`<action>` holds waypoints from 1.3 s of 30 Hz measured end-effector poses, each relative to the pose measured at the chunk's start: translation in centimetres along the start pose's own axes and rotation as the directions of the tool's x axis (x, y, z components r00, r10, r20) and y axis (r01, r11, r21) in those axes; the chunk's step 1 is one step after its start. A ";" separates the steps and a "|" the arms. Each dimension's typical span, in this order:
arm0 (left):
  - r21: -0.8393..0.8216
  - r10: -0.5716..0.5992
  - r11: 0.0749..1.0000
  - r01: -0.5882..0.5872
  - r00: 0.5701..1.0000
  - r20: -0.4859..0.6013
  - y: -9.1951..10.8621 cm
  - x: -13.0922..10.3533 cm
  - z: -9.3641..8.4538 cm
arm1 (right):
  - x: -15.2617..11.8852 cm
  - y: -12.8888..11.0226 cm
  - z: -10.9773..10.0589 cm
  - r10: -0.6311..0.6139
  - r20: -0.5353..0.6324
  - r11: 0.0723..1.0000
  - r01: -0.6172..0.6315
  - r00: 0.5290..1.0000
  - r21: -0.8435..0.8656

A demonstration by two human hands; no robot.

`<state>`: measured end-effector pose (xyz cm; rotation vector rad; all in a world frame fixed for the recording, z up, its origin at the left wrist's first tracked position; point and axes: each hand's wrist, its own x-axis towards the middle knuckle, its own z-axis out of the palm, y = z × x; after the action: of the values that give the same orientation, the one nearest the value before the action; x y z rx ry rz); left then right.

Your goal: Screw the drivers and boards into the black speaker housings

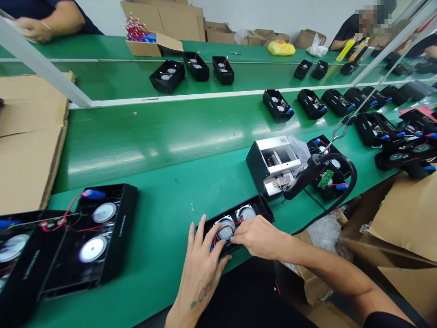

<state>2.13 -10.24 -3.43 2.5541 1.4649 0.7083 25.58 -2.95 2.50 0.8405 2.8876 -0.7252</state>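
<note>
A black speaker case (264,207) lies open at the bench's front edge, with two round silver speaker drivers (246,212) and thin red wires inside. My left hand (201,264) straddles the left end of this case, fingers spread and thumb at its near side, gripping it. A bit of blue shows between those fingers. Over the nearer driver, my right hand (259,237) is closed in a pinch beside the red wires; whatever is between its fingertips is hidden.
Behind the case stands a small machine (273,164); a black-handled tool (303,177) hangs beside it. More open cases (119,237) occupy the left, and several others line the green conveyor (164,132). Cardboard boxes (403,218) stand at lower right. Co-workers (64,20) sit across.
</note>
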 end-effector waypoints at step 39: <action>-0.210 0.101 0.977 -0.041 0.954 0.282 -3.8 6.0 -0.7 | 2.3 0.3 -0.8 0.048 0.029 0.990 -0.044 0.998 -0.134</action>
<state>1.42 -3.30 -1.95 2.4384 1.1512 0.4375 23.85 -1.19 2.69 0.8677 2.8407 -0.5300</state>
